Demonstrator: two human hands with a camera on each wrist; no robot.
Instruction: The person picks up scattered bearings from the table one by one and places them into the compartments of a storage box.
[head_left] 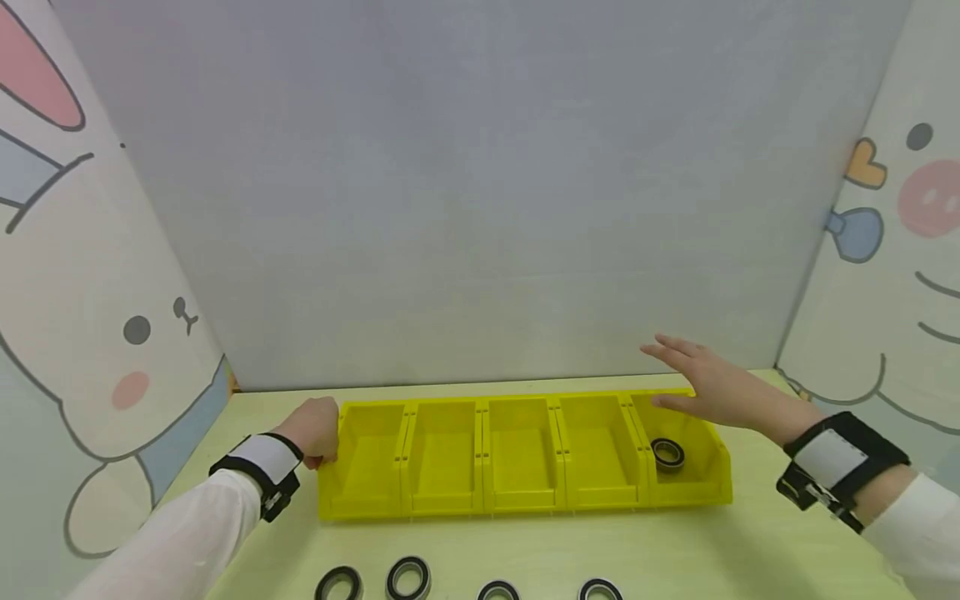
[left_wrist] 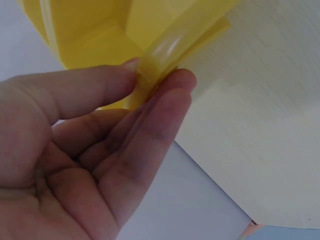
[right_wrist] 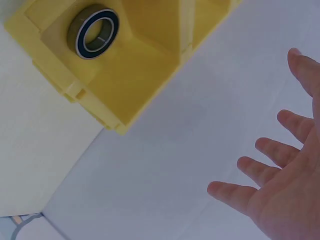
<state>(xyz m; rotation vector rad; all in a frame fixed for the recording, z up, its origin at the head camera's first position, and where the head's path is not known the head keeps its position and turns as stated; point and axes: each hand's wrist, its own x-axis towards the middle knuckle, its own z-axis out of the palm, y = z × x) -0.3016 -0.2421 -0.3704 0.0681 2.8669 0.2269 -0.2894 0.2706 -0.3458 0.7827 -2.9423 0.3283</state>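
Grey wall (head_left: 480, 192) stands at the far side of the tabletop (head_left: 258, 500). Five yellow bins (head_left: 522, 502) sit there in one row. The left hand (head_left: 311, 429) pinches the row's left edge between thumb and fingers, maybe to keep it steady. The right hand (head_left: 723, 392) is by the row's right end, fingers spread wide, holding nothing. One black ring (right_wrist: 81, 36) lies in the rightmost bin, where the sides likely stop it rolling. Four more rings (head_left: 392, 577) lie on the near side, perhaps for easy reach.
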